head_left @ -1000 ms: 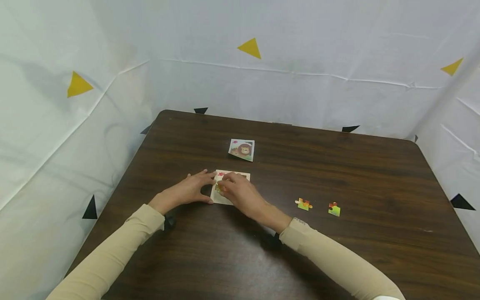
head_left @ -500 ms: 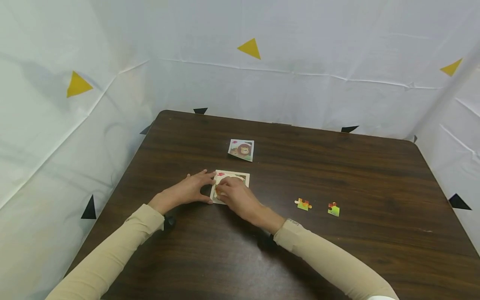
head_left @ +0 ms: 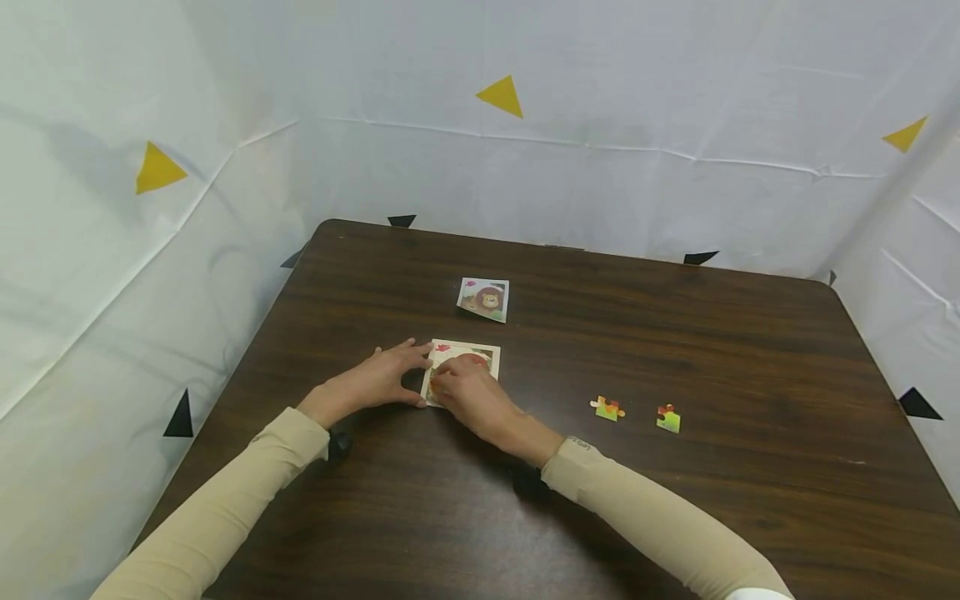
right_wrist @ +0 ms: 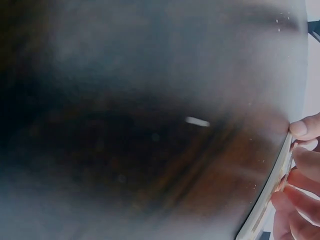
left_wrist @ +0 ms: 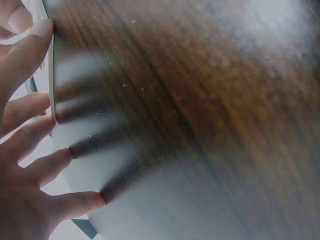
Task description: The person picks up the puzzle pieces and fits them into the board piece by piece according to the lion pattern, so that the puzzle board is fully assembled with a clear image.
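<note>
A small square puzzle board (head_left: 472,345) with a pale border and a partly covered animal picture lies on the dark wooden table. My left hand (head_left: 371,379) is spread along its left side, thumb at the near corner and fingertips at the far one. In the left wrist view, the thumb and two fingers meet the board's edge (left_wrist: 51,75), while the other fingertips rest on the table. Over the board's left part, my right hand (head_left: 478,400) pinches a jigsaw piece (right_wrist: 284,184) down at its surface. Most of that piece is hidden by the fingers.
Behind the board lies a picture card (head_left: 483,300) showing a lion, one corner curled up. Two loose jigsaw pieces, one orange and green (head_left: 607,409) and one red and green (head_left: 669,419), lie to the right. White sheeting (head_left: 600,100) surrounds the table.
My right hand has shifted slightly left and toward me over the board, uncovering more of its picture at the upper right. My left hand has stayed in place.
</note>
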{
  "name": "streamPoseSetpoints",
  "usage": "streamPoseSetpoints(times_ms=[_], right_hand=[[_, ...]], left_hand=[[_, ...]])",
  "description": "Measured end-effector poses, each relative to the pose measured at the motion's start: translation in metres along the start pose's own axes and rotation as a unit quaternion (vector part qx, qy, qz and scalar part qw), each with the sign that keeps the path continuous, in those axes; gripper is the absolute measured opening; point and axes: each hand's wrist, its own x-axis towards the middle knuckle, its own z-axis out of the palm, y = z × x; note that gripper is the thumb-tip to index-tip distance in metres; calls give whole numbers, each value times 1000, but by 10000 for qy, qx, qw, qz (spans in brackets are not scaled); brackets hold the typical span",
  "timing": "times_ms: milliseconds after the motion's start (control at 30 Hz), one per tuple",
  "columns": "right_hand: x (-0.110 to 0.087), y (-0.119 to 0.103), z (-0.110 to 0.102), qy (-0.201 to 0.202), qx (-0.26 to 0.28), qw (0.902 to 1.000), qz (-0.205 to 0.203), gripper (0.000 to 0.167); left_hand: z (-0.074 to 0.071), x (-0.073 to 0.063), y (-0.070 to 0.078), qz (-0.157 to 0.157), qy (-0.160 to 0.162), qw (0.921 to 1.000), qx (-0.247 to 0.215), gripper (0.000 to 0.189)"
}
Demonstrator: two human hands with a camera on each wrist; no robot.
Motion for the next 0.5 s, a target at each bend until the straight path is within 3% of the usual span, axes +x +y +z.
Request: streamPoseSetpoints(times_ms=[500], right_hand=[[2,-2,4,-21,-379,9992,-78,7]], left_hand=[[1,1,-1,-2,4,10000,28,69]])
